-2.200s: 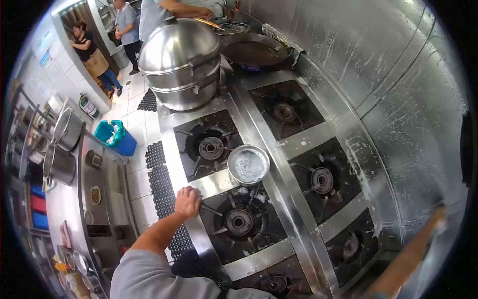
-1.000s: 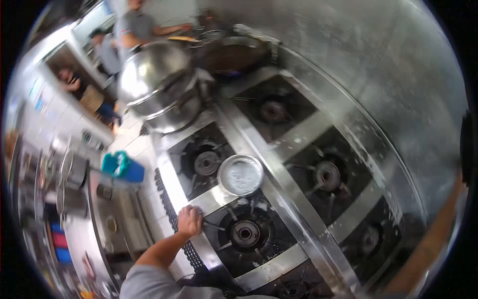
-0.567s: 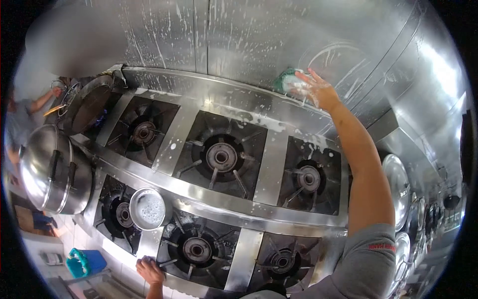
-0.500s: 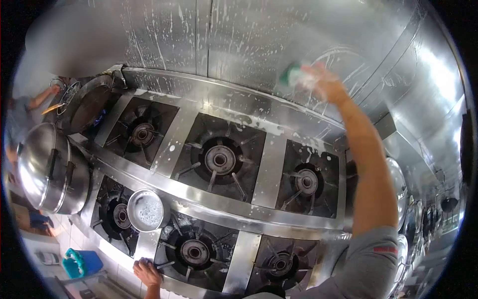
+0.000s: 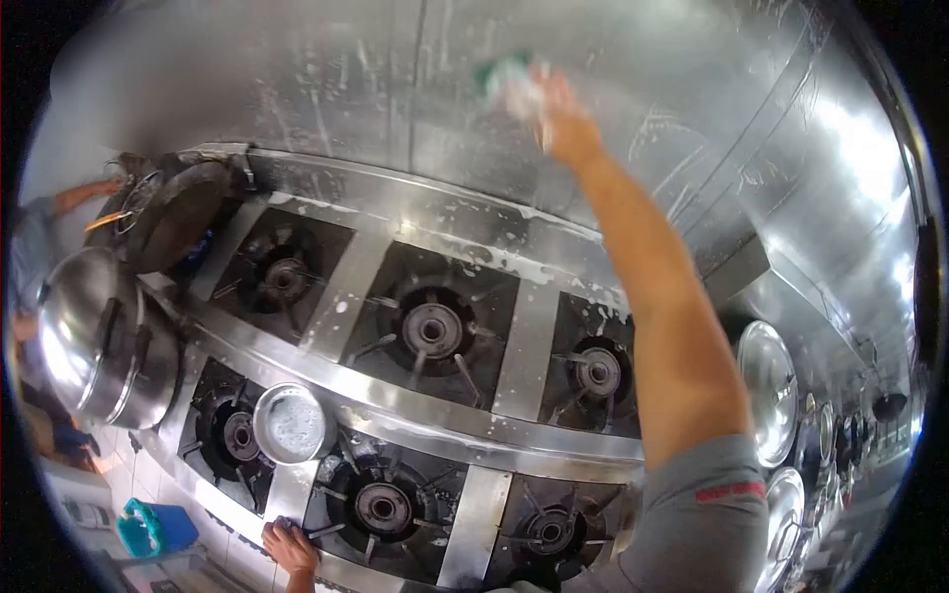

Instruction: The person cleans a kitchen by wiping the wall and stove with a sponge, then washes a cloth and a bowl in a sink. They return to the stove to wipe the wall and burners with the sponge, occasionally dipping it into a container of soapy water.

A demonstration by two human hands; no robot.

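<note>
My right hand (image 5: 565, 114) is closed round a foamy green scouring pad (image 5: 490, 77) and presses it against the steel wall (image 5: 326, 69) behind the stove; motion blurs both hand and pad. Soap streaks and suds mark the wall. At the lower left, my left hand (image 5: 289, 546) has its fingers curled over the front edge of the gas stove (image 5: 474, 529). Near that hand, a metal bowl (image 5: 295, 423) of soapy water stands partly on a front burner. Suds lie along the stove's back ledge (image 5: 474, 222).
A large lidded steel pot (image 5: 94, 336) stands at the left, with a dark wok (image 5: 183, 212) behind it. Another person's arm (image 5: 87, 195) reaches in there. A blue bin (image 5: 163, 529) is on the floor. Metal lids (image 5: 766, 390) line the right side.
My right hand has swept the scouring pad up and to the left across the wall. My left hand stays at the stove's front edge, and the view has tilted slightly.
</note>
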